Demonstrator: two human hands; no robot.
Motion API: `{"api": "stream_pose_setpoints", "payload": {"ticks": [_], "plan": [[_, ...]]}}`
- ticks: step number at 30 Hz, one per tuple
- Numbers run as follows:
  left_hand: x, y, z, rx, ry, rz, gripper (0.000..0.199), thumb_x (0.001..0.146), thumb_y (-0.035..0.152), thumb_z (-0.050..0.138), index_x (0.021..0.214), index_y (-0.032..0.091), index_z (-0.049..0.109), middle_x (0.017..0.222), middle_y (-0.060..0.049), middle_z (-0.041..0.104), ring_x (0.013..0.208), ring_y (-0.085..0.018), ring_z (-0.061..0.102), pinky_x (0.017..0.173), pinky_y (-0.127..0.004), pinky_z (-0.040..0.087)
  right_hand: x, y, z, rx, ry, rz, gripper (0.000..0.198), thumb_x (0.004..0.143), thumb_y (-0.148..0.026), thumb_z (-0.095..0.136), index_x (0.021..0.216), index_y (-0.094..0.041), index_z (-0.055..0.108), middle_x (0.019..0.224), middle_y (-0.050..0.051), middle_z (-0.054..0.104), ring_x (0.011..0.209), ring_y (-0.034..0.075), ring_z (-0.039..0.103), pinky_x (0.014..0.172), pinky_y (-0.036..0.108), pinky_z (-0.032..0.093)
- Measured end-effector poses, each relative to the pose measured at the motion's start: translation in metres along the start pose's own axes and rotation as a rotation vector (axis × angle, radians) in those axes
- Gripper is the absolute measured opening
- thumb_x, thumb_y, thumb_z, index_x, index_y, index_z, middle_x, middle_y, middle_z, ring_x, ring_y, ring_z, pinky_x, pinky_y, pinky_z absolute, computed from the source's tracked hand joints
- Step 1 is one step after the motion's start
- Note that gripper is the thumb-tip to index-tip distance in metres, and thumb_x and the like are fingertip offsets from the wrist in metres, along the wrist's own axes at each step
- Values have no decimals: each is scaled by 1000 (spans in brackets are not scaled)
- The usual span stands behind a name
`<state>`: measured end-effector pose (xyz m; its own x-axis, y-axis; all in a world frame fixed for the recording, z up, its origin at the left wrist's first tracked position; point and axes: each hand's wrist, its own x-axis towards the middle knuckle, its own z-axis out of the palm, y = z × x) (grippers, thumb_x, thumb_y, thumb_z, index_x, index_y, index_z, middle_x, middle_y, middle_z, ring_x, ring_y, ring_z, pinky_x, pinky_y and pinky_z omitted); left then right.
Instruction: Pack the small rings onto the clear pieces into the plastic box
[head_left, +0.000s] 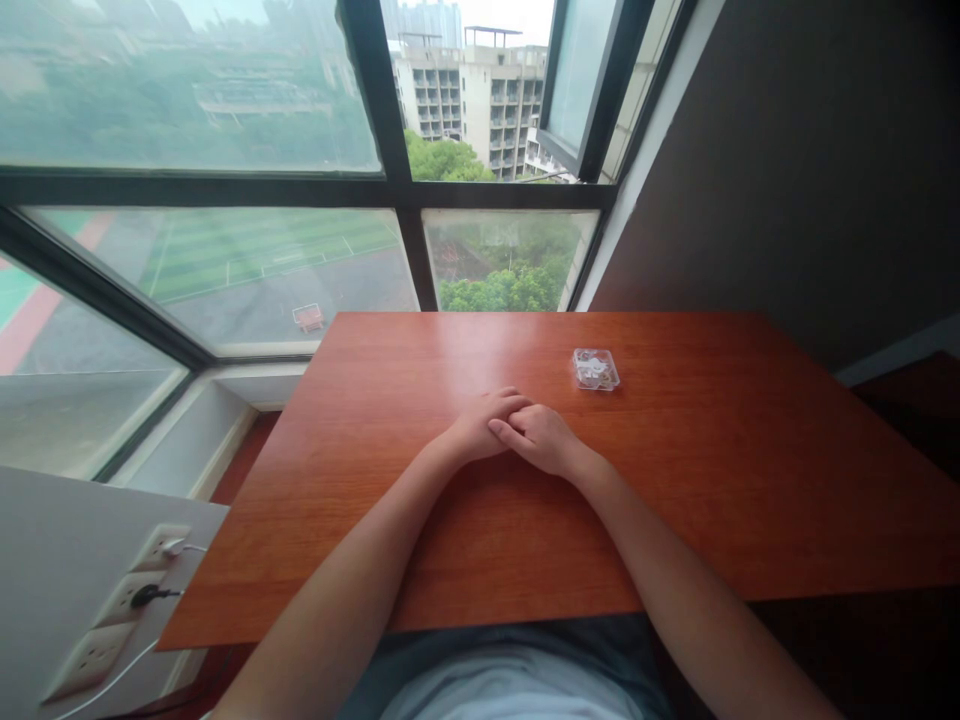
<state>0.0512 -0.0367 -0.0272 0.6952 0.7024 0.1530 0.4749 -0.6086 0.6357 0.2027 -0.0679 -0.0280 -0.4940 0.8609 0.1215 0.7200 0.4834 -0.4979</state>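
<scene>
My left hand (486,424) and my right hand (546,438) rest folded together on the reddish-brown wooden table (517,540). Their fingers overlap and are closed around each other, and the right thumb lies across the left hand. No object shows in either hand; the palms are hidden. Beyond my right hand, a little to the right, lies a small clear plastic box (596,370) with white and metallic-looking small pieces inside. Neither hand touches it, and the pieces are too small to name.
Window frames (405,195) stand beyond the table's far edge, with one pane (581,80) swung outward. A dark wall (787,160) rises at the right. At the lower left, wall sockets (97,650) hold a white plug and a black plug (146,596) with cords.
</scene>
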Motion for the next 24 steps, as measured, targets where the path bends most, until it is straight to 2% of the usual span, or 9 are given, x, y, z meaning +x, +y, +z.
{"api": "stream_pose_setpoints", "payload": {"ticks": [24], "plan": [[1, -4, 3, -26, 12, 14, 32, 71, 19, 56, 101, 15, 68, 100, -7, 64, 85, -19, 62, 76, -29, 50, 1, -1, -1, 15, -34, 21, 58, 99, -54, 36, 67, -15, 65, 70, 6, 67, 63, 13, 55, 60, 26, 32]]}}
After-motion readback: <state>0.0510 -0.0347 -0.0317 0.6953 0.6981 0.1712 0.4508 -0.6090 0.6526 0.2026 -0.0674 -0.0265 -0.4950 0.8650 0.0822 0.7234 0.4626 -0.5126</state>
